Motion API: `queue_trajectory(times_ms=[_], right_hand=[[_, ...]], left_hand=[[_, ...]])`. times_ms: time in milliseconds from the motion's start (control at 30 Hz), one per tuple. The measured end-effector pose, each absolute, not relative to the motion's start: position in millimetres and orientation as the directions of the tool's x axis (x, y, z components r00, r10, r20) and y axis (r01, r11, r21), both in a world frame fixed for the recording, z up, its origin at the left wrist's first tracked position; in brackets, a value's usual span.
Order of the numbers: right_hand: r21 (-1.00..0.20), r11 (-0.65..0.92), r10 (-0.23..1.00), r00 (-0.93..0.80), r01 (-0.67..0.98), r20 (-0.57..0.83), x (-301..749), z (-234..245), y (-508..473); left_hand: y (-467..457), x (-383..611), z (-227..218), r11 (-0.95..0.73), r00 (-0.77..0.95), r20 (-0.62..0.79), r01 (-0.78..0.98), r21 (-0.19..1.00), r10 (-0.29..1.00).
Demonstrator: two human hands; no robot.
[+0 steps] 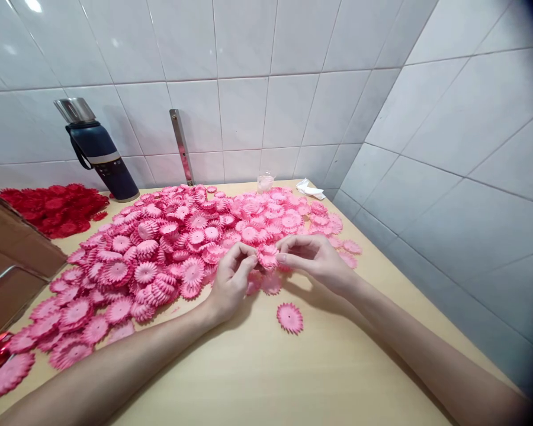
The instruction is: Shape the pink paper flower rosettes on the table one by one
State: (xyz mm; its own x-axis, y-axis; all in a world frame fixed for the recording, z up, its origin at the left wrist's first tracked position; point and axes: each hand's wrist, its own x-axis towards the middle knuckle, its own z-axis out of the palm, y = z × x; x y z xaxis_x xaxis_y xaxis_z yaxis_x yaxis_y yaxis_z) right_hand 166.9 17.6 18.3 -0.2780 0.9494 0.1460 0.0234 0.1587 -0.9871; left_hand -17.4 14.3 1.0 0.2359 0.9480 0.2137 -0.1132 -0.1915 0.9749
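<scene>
A pink frilled piece [267,257] is gripped by the left hand [233,280] and right hand [316,264]. Beyond the 2 hands, a small clear container [265,183] is seen, its contents indistinct; beyond and left of the left hand, a capped flask [101,152] is seen, its inside hidden

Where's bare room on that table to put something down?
The widest bare patch of table lies between the forearms, nearer than the lone pink disc. A narrow strip separates the right forearm from the table's edge. The pink pile crowds the left and back.
</scene>
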Motion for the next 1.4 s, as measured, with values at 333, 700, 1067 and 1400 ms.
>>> queue_trajectory(times_ms=[333, 700, 1067, 1400], right_hand=[[-0.876, 0.387, 0.911, 0.03, 0.287, 0.412, 153.1, 11.6, 15.0], [-0.833, 0.509, 0.861, -0.133, 0.217, 0.492, 147.2, 15.3, 6.3], [-0.857, 0.466, 0.884, -0.068, 0.222, 0.463, 157.8, 16.3, 15.0], [-0.833, 0.461, 0.886, -0.105, 0.307, 0.452, 147.8, 19.2, 7.1]], left_hand=[[10.6, -15.1, 1.0, -0.411, 0.276, 0.381, 0.057, 0.91, 0.882], [16.5, -16.5, 2.8, -0.198, 0.29, 0.18, 0.034, 0.98, 0.94], [15.4, -11.4, 3.2, -0.093, 0.253, 0.13, -0.155, 0.984, 0.959], [15.7, -12.2, -2.4, -0.211, 0.184, 0.216, -0.047, 0.976, 0.959]])
